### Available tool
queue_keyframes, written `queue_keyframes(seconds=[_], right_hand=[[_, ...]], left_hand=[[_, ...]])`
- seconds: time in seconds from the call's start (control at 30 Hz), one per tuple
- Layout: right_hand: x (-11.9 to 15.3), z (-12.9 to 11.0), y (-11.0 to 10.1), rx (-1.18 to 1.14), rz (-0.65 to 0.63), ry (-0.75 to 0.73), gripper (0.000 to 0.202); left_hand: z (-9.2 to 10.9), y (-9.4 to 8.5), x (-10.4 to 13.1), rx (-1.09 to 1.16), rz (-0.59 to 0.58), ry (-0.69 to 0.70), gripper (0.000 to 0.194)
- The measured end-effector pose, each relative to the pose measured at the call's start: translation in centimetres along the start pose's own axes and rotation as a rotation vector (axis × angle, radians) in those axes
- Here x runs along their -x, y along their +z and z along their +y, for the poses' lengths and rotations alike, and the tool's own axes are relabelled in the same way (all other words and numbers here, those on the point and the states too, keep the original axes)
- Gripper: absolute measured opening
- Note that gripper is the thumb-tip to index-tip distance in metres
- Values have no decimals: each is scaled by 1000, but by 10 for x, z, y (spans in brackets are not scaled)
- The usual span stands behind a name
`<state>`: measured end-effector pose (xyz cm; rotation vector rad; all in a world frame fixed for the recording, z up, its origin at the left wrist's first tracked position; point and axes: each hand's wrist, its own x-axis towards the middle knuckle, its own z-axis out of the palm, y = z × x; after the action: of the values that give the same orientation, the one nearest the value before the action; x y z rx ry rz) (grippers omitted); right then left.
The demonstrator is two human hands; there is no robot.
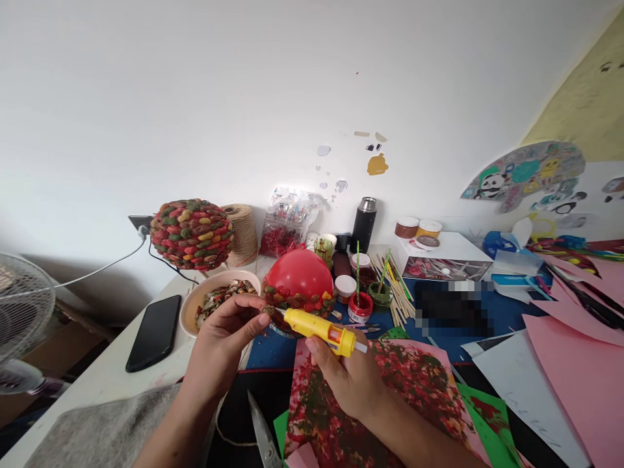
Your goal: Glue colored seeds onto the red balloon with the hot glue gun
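Centre: balloon plain red. Left: ball mottled red, green, brown, ochre. Lower centre: glue gun bright yellow.

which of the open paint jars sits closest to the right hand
The bright red paint jar; the green jar and dark red jar sit farther back.

A home, seemingly (balloon, paint jars, electric fan).
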<state>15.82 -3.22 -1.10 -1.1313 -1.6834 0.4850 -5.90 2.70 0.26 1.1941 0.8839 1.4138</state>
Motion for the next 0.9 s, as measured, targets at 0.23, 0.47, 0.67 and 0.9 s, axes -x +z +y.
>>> queue_keyframes(seconds=[0.23,0.47,0.67,0.9], right_hand=[[0,0,1,16,8,-15,68],[0,-1,2,-23,8,-13,61],[1,-1,2,-39,-6,2,56],[2,1,4,-77,-24,37,52]], left_hand=[[-2,-2,-2,-10,-6,-1,30],[-1,-2,-1,-22,2,14,29],[0,0,-1,-26,15,3,29],[-3,-1,-2,-25,14,14,30]])
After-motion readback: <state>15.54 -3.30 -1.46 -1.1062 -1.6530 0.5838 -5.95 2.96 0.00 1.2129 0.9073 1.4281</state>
